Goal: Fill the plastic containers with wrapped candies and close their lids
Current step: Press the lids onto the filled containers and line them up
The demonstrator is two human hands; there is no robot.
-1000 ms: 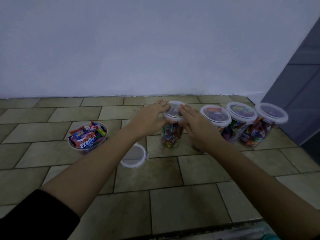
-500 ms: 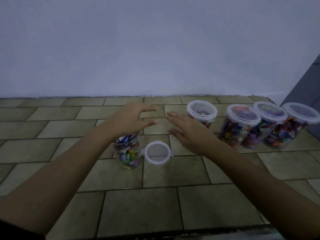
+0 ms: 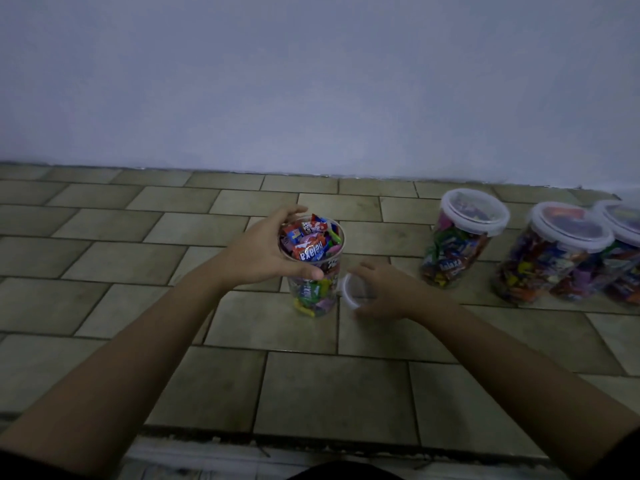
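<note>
Two hands apart, each on its own object. Left hand grips the open container around its rim. The container stands upright on the tiled floor, heaped with wrapped candies. Right hand is down on the loose lid, just beside the container, fingers curled over its edge as if pinching it.

Change: a second ago both hands pressed a lid onto another container. Half a second ago the right hand was in the air and the lid lay bare. Judgement: that container is done; this one is full and needs only its lid.

Obscured: the right hand covers most of the lid, so I cannot tell if it is lifted. Closed containers stand in a row well to the right; the third is cut off by the frame edge. Light is dim and most wrappers are unreadable.
</note>
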